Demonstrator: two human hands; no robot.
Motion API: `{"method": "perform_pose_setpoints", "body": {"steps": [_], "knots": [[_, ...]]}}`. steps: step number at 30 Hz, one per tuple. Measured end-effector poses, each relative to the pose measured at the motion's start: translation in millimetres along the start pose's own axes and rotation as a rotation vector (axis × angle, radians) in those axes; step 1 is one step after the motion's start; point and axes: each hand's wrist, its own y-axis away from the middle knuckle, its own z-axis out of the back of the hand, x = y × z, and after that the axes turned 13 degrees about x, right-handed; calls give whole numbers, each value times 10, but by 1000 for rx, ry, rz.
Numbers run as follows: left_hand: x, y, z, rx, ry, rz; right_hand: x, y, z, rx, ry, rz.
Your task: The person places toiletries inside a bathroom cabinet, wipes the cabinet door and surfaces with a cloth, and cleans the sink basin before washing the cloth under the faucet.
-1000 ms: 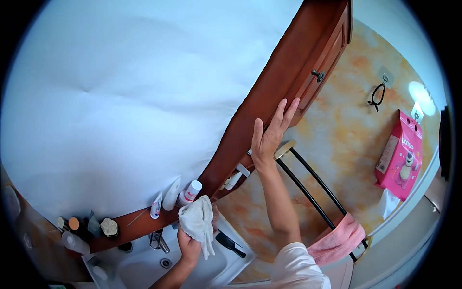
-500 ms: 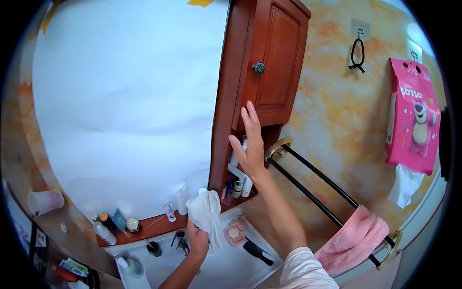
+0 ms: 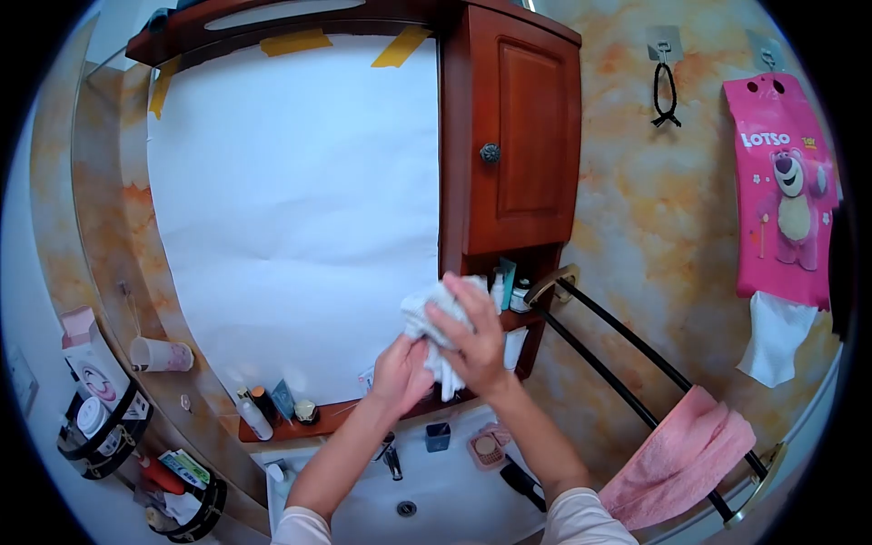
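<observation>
The cloth is left of the rack (a towel over its near end). The cabinet stands right of the sheet.

Pink towel over black rails, pink tissue pack alongside

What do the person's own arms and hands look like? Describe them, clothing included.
The left hand and right hand are bare: no gloves to be seen. The forearms are uncovered too, with no watch or bracelet visible. The left sleeve and right sleeve are white and short; no markings show on them.
</observation>
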Motion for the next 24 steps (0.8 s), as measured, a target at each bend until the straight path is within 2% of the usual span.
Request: {"method": "perform_pose_setpoints", "body": {"steps": [2,4,6,7,10,14,19,24], "knots": [[-108,-307,-166,159,-70,-48,-299,-304,149,-202,120,69],[-191,-594,-204,73,-668,-72,-538,-775,432,-452,129,-48],[-234,-949,31,181,-1633,-396,-813,-1277,721,-612,160,-38],[-258,-1049,-19,142,-1729,-401,-973,-1510,823,-587,222,-9],[-197,-1438,140,24,-1791,-501,-1355,-2029,978,-384,373,37],[-44,-1805,440,59,-1842,-555,-1893,-2207,1064,25,616,175],[-81,-1803,496,114,-1803,-561,-2052,-1816,955,164,740,435],[-117,-1786,488,154,-1792,-553,-2006,-1656,1122,359,724,513]]}}
